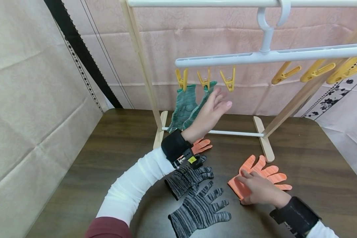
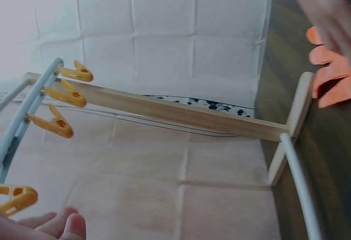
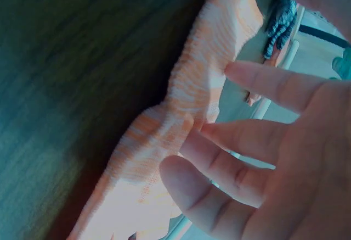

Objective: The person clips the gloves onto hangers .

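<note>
Green knitwear [image 1: 182, 105], glove-like, hangs in two parts from the left and middle yellow clips [image 1: 182, 79] of a hanger. My left hand [image 1: 209, 110] is raised beside it and overlaps its right part in the head view, its fingers loosely extended below the third clip [image 1: 229, 79]. On the table at right lies an orange glove [image 1: 269, 172], fingers spread. My right hand [image 1: 260, 188] is over its cuff end. In the right wrist view, the fingertips [image 3: 181, 179] touch the glove's knit surface, with the fingers fairly straight.
The pale blue hanger [image 1: 220, 59] hangs from a white bar [image 1: 208, 3] on a wooden stand [image 1: 291, 105]. Three more yellow clips [image 1: 285, 73] hang at its right. Grey-black striped gloves [image 1: 199, 210] lie at front centre; another orange glove [image 1: 201, 145] lies partly behind the left wrist.
</note>
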A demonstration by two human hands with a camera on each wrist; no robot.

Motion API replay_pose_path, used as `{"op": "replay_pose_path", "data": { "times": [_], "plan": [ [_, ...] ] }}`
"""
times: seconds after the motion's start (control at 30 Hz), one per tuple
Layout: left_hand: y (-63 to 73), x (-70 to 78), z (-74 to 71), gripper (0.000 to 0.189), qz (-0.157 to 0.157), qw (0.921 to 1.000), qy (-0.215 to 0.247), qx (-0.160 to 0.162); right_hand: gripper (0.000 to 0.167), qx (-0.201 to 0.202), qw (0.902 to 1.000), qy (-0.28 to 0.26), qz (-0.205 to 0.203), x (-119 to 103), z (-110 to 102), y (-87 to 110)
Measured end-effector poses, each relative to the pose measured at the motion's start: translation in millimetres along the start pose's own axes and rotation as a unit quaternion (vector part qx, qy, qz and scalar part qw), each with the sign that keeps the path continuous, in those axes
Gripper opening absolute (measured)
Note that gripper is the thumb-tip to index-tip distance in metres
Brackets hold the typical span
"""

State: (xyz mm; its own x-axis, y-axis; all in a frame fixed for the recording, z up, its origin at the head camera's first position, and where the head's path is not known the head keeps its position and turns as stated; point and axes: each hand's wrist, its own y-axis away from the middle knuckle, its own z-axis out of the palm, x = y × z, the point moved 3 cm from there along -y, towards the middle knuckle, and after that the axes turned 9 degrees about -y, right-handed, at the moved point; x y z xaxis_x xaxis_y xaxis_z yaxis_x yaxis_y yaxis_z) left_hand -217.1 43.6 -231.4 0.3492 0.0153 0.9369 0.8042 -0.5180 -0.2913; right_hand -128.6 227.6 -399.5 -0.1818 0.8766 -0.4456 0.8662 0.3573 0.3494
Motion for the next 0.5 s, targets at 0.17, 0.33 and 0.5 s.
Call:
{"op": "replay_pose_path", "data": {
  "times": [0.17,0.33,0.5],
  "plan": [
    [-23.0,6.1,1.0,0.061,-0.001,0.9993,0.023,0.030,0.066,0.021,0.9985,0.046,-0.022,-4,2,-1.5],
    [-44.8,4.6,2.5,0.059,-0.007,0.9970,0.047,0.061,0.066,0.011,0.9969,0.075,-0.019,-7,5,-5.1],
    [-56.4,4.9,0.9,0.069,-0.057,0.9916,0.053,0.104,0.071,-0.003,0.9968,0.079,-0.014,-10,6,-5.9]
  ]
}}
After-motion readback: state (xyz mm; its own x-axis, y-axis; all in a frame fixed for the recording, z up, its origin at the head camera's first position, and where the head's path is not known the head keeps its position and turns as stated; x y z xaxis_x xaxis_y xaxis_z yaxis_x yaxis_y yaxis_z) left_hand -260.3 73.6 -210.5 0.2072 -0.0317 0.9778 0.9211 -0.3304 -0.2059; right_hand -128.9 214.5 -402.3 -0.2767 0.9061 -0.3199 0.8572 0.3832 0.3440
